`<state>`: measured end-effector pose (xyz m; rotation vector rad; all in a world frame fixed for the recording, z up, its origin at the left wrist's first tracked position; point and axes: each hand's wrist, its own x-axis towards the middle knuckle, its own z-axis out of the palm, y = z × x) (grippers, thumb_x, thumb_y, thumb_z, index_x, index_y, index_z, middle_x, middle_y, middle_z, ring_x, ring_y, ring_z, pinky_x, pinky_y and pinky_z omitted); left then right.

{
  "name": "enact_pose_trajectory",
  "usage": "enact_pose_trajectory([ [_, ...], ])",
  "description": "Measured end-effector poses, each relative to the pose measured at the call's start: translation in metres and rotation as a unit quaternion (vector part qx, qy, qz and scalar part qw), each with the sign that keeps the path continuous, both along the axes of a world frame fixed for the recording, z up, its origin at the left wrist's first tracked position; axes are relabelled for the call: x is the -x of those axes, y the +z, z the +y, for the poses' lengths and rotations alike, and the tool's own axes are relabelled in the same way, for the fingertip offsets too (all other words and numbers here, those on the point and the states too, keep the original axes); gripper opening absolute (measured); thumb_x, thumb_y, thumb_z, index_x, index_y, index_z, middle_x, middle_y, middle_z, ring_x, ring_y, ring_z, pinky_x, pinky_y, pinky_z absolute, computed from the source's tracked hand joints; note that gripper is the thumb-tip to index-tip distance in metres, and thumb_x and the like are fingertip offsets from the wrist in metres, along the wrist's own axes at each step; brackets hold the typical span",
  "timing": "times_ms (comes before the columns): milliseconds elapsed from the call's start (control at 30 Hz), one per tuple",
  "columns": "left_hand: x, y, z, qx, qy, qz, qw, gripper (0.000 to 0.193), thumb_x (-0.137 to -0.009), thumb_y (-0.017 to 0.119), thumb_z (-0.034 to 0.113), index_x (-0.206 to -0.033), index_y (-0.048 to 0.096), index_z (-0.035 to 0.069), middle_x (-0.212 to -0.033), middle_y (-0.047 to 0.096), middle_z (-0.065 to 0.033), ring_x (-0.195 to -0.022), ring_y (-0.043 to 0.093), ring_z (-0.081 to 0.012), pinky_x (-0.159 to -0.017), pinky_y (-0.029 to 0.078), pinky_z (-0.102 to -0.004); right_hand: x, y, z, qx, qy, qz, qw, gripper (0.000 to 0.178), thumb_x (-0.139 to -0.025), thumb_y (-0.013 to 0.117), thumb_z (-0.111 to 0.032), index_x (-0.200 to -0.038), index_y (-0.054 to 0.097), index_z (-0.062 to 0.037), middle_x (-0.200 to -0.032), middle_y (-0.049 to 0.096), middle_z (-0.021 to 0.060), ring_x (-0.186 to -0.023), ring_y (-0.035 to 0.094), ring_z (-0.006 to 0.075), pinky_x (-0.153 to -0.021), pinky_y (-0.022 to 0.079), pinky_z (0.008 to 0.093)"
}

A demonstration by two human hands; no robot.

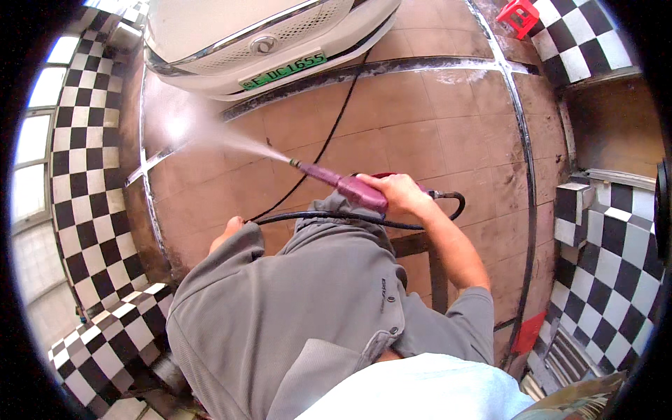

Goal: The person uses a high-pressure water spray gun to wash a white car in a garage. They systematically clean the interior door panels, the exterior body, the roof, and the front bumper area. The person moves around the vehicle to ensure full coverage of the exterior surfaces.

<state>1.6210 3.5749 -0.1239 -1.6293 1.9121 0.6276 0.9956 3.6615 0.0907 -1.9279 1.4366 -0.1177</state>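
My right hand [400, 193] is wrapped round the grip of a purple-red pressure washer gun [353, 189]. White spray [241, 142] fans out from its nozzle toward the far left, beside the front of a white car [231, 42]. A black hose [329, 216] loops from the gun's rear end and runs across my body to my left hand [233, 229]. That hand is closed on the hose at my left side, its fingers partly hidden by the sleeve. From there the hose crosses the floor toward the car.
Brown tiles cover the wet floor [420, 140], crossed by dark drain channels with pale edges [514, 112]. Black-and-white checkered walls [87, 161] stand on both sides. A red plastic stool [519, 17] is at the far right. Windows [31, 161] line the left side.
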Motion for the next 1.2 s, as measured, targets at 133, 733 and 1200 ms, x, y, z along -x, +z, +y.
enact_pose_trajectory([
  [133, 0.067, -0.016, 0.03, 0.011, 0.126, -0.004, 0.992, 0.026, -0.073, 0.073, 0.029, -0.078, 0.068, 0.004, -0.077, 0.062, -0.0198, -0.068, 0.062, -0.035, -0.061, 0.05, -0.0422, 0.106, -0.038, -0.011, -0.043, -0.132, 0.016, 0.99, 0.074, -0.07, 0.069, -0.018, -0.138, 0.041, -0.0281, -0.106, 0.065, 0.018, -0.099, 0.061, 0.0374, -0.084, 0.05, 0.0455],
  [733, 0.427, -0.055, 0.009, 0.086, 0.67, 0.041, 0.736, 0.03, -0.078, 0.069, 0.027, -0.092, 0.065, 0.001, -0.092, 0.062, -0.0192, -0.08, 0.063, -0.0327, -0.066, 0.052, -0.0412, 0.448, 0.007, 0.034, 0.006, -0.243, -0.053, 0.969, 0.068, -0.067, 0.061, -0.003, -0.134, 0.05, -0.0129, -0.098, 0.063, 0.0255, -0.092, 0.064, 0.0379, -0.078, 0.05, 0.0371],
  [1200, 0.559, -0.017, 0.16, 0.158, 0.82, 0.084, 0.543, 0.035, -0.082, 0.065, 0.026, -0.103, 0.062, -0.002, -0.103, 0.062, -0.0187, -0.089, 0.064, -0.0309, -0.07, 0.053, -0.0404, 0.547, 0.081, 0.036, 0.09, -0.038, 0.033, 0.995, 0.073, -0.069, 0.067, -0.014, -0.138, 0.044, -0.0208, -0.093, 0.066, 0.0184, -0.084, 0.064, 0.0379, -0.074, 0.05, 0.044],
])
